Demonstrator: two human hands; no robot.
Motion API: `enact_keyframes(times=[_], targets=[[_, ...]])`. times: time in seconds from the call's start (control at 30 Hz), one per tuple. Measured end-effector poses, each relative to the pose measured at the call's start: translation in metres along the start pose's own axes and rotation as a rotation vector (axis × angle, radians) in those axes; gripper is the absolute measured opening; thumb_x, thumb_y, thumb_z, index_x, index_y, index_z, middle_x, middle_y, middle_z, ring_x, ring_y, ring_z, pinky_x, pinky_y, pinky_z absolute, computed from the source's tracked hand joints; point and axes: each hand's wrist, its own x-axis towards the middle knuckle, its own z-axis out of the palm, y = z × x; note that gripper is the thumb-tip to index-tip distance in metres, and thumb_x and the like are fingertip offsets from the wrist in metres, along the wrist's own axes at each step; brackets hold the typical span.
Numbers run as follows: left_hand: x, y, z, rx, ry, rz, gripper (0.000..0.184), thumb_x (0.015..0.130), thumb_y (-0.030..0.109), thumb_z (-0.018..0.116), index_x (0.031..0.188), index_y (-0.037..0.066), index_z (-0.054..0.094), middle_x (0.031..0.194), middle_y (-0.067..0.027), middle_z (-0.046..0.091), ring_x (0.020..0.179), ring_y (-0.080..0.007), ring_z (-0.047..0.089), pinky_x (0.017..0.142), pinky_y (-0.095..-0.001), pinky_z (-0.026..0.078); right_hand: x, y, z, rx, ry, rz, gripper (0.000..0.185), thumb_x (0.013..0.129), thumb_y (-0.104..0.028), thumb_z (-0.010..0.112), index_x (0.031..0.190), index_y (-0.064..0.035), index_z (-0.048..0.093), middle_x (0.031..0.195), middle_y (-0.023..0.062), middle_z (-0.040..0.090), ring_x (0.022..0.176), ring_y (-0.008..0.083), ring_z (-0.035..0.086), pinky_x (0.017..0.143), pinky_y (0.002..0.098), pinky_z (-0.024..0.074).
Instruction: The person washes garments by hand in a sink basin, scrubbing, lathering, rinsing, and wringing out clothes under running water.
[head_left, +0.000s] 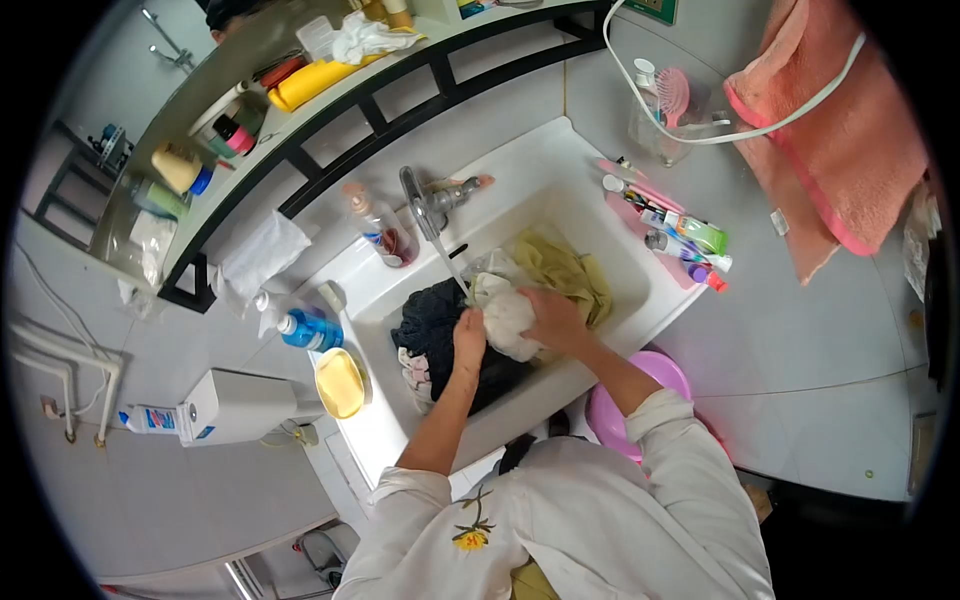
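A person bends over a white sink [655, 305], with a bunched white cloth [508, 322] held above the sink's middle. The left hand [470, 338] has its grip closed on the bundle's left edge, and the right hand [552, 320] presses its fingers around the other side; both grips appear firm. The faucet [418, 207] at the sink's back edge sends a thin stream down beside the left hand.

The work looks under way rather than finished. One piece is in hand, while a dark navy garment [432, 318] lies in the sink's left part, a pale cloth with pink markings [413, 370] against its left wall, and a yellow-green cloth [568, 278] in its right part. None of these three is gripped, so they seem to be what is left. Whether any has already been rinsed cannot be told. A pink plastic basin [655, 378] stands below the sink's front right; its inside is largely hidden, so any finished pieces there cannot be confirmed.
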Motion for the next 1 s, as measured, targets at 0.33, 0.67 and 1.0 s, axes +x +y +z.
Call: enact_keyframes(times=[0.33, 0.67, 1.0], targets=[[0.016, 0.215, -0.046, -0.655, 0.102, 0.218, 0.026, 0.096, 0.027, 0.047, 0.104, 0.004, 0.055, 0.097, -0.0047, 0.06, 0.088, -0.0152, 0.057, 0.077, -0.0296, 0.046, 0.055, -0.143, -0.146, 0.119, 0.455, -0.399, 0.07, 0.059, -0.012, 0.075, 0.124, -0.0158, 0.051, 0.11, 0.0088, 0.058, 0.104, 0.0297, 0.054, 0.089, 0.038, 0.0452], [0.022, 0.113, -0.045, 0.223, 0.267, 0.419, 0.019, 0.085, 0.017, 0.057, 0.091, -0.001, 0.059, 0.085, -0.0176, 0.061, 0.081, -0.0332, 0.056, 0.073, -0.0388, 0.044, 0.055, -0.067, -0.061, -0.079, 0.206, -0.131, 0.073, 0.061, -0.013, 0.072, 0.131, -0.0165, 0.049, 0.118, 0.0088, 0.058, 0.111, 0.0264, 0.052, 0.096, 0.04, 0.0394], [0.027, 0.004, 0.027, 1.005, -0.029, 0.452, 0.062, 0.083, 0.035, 0.058, 0.138, 0.018, 0.037, 0.145, -0.0116, 0.032, 0.131, -0.0328, 0.033, 0.102, -0.0655, 0.019, 0.043, 0.022, 0.064, -0.47, -0.124, 0.142, 0.082, 0.073, -0.039, 0.068, 0.141, -0.0165, 0.026, 0.134, 0.0078, 0.042, 0.122, 0.0313, 0.04, 0.076, 0.0662, 0.0355]])
